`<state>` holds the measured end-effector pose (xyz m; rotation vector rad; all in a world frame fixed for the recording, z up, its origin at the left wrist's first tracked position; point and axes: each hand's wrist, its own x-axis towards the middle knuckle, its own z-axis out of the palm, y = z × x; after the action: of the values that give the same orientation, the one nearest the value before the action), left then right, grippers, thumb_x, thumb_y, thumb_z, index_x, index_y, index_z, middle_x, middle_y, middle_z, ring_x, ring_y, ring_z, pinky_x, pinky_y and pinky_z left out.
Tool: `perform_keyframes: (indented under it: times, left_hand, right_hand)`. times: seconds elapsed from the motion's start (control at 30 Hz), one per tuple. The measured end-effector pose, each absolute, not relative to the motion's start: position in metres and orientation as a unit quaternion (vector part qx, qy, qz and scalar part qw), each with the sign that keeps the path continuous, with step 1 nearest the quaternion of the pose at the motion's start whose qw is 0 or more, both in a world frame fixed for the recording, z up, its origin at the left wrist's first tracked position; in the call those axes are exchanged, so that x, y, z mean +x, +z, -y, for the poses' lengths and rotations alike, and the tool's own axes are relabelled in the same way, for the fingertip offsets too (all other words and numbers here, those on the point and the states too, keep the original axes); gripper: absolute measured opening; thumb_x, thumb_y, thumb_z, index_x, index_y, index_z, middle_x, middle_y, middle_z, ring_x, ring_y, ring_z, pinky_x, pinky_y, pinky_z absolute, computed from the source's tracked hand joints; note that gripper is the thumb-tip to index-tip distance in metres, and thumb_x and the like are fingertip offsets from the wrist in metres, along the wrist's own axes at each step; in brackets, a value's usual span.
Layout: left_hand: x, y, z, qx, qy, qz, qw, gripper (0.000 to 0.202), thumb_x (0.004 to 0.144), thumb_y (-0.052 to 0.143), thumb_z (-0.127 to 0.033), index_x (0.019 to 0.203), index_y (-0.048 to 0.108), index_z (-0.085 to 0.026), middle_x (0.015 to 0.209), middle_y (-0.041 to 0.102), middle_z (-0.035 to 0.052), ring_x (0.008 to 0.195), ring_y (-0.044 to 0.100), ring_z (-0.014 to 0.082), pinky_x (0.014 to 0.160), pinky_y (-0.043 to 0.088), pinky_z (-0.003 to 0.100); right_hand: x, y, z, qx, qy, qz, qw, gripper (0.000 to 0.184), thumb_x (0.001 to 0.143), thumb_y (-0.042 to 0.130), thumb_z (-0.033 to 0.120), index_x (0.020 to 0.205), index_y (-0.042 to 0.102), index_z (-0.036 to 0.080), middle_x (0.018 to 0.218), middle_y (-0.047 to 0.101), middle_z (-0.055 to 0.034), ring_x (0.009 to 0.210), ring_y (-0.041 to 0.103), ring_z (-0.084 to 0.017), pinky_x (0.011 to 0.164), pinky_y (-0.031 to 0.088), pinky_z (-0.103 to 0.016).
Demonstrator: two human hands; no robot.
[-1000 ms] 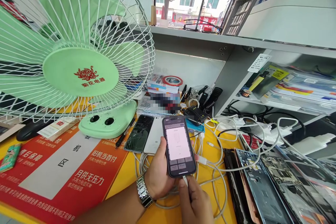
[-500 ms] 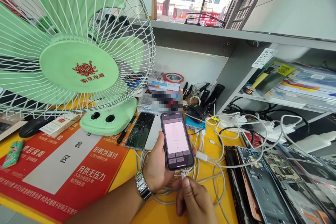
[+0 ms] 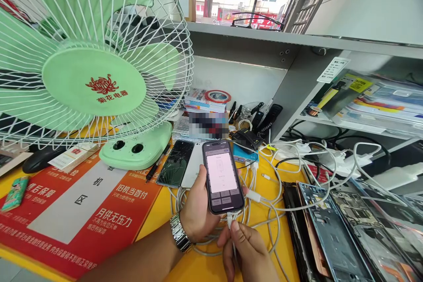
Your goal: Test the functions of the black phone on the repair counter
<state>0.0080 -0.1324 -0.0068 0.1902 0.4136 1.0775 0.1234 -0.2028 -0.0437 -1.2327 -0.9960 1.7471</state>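
My left hand (image 3: 198, 207), with a metal watch on its wrist, is closed around a smartphone (image 3: 223, 176) held upright with its lit screen toward me. A pale pop-up with a small drawing fills the upper part of the screen. Just below the phone, my right hand (image 3: 246, 246) pinches the white plug of a charging cable (image 3: 229, 219). The plug's tip is at the phone's bottom edge; whether it sits inside the port I cannot tell. Behind the left hand lie a cracked dark phone (image 3: 175, 165) and a white phone (image 3: 194, 167).
A green fan (image 3: 95, 81) stands at the left over a red printed mat (image 3: 128, 198). Tangled white cables (image 3: 274, 229) lie around my hands. Phone frames and opened parts (image 3: 330, 229) are stacked at the right, below a grey shelf (image 3: 297, 92). A blue box (image 3: 243, 154) sits behind the phone.
My right hand has shifted slightly, and the plug now stands straighter under the phone's bottom edge. The drawing in the pop-up looks different. The left hand keeps its hold.
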Motion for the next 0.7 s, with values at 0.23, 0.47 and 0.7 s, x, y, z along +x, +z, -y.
perform_keyframes:
  times: [0.23, 0.47, 0.7]
  left_hand:
    - [0.008, -0.005, 0.131, 0.059, 0.510, -0.211, 0.832, 0.058, 0.093, 0.034, -0.057, 0.125, 0.057, -0.016, 0.113, 0.066, 0.0139, 0.087, 0.068, 0.0325, 0.074, 0.050, 0.039]
    - [0.011, -0.008, 0.135, 0.087, 0.484, -0.172, 0.853, 0.064, 0.092, 0.031, -0.062, 0.127, 0.058, -0.015, 0.117, 0.064, 0.0146, 0.085, 0.067, 0.0277, 0.069, 0.051, 0.033]
    - [0.015, -0.011, 0.138, 0.090, 0.483, -0.180, 0.852, 0.068, 0.091, 0.030, -0.066, 0.119, 0.062, -0.013, 0.111, 0.066, 0.0142, 0.086, 0.067, 0.0240, 0.064, 0.052, 0.027]
  right_hand:
    - [0.125, -0.053, 0.202, -0.467, 0.704, 0.357, 0.398, 0.058, 0.083, 0.048, 0.068, 0.070, 0.060, 0.014, 0.033, 0.046, 0.0038, 0.031, 0.033, -0.007, 0.041, 0.022, -0.021]
    - [0.125, -0.056, 0.203, -0.440, 0.720, 0.351, 0.406, 0.053, 0.087, 0.048, 0.063, 0.075, 0.061, 0.012, 0.034, 0.047, 0.0040, 0.032, 0.030, -0.006, 0.040, 0.015, -0.022]
    - [0.127, -0.059, 0.200, -0.431, 0.724, 0.350, 0.409, 0.052, 0.085, 0.050, 0.066, 0.076, 0.057, 0.015, 0.037, 0.050, 0.0040, 0.032, 0.032, -0.006, 0.038, 0.016, -0.021]
